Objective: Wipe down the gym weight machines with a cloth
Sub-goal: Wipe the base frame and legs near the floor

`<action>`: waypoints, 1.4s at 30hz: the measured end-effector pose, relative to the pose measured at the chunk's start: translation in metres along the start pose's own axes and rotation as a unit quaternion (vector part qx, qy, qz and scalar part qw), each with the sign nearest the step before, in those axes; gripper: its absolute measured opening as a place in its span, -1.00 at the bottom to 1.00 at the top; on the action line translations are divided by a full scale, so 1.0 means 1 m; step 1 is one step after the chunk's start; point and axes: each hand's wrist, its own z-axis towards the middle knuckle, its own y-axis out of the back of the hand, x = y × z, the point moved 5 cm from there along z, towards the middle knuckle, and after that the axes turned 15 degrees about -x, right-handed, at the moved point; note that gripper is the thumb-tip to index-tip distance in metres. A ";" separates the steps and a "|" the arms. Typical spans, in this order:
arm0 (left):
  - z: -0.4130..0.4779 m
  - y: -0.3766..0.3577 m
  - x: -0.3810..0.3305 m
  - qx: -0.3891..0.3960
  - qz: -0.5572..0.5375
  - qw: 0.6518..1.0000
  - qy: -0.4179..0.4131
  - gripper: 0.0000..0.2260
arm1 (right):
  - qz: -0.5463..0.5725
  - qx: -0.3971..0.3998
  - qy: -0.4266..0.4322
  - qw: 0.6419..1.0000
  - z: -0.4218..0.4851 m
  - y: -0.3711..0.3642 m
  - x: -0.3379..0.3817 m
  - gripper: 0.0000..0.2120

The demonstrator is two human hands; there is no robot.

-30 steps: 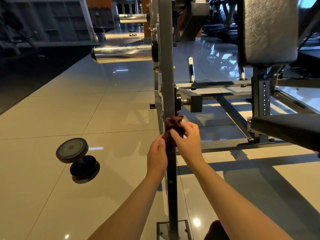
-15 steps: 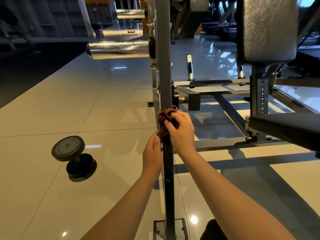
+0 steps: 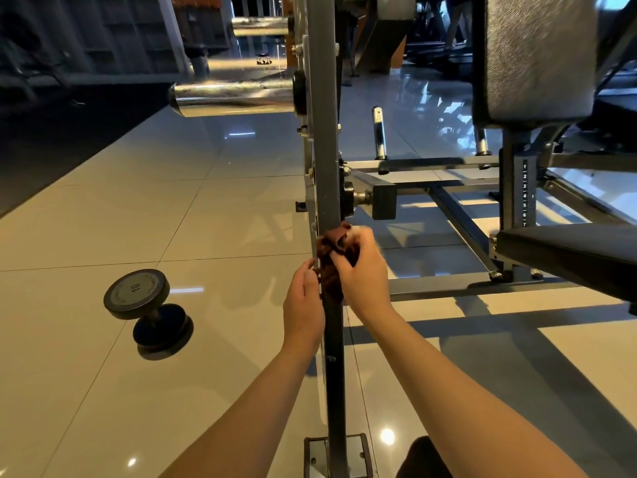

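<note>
Fingers of the right hand are curled tight round a crumpled dark-brown cloth, clamping it against the front of the post, a square, matte grey steel upright. The left hand sits just left of the post, fingers bent, their tips pinching the cloth's lower end at the post's edge. A round chrome sleeve juts left from the post higher up. A black dumbbell with round heads stands tilted on the floor well left of the post. Right of the post are a grainy black pad and a flat black seat. The floor is glossy cream tile that reflects light.
</note>
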 end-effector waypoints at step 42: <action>-0.026 0.000 0.019 0.023 0.074 0.997 0.007 -0.62 | -0.010 0.044 -0.070 0.997 -0.063 -0.003 -0.072 -0.71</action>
